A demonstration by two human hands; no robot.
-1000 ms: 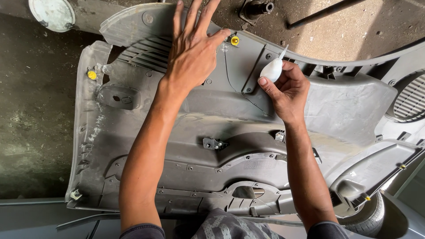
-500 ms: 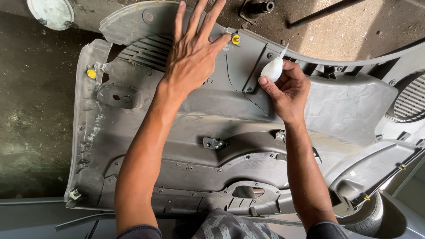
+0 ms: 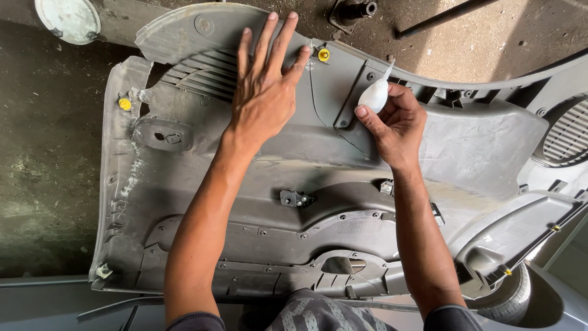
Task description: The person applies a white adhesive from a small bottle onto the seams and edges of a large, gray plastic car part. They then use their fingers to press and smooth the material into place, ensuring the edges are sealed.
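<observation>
I note open panel surface between my left hand (image 3: 264, 101) and right hand (image 3: 395, 125). A yellow clip (image 3: 323, 54) stands just off the left fingertips. The metal bracket (image 3: 296, 198) obstructs the panel's middle; bare concrete floor (image 3: 43, 159) lies open leftward.
</observation>
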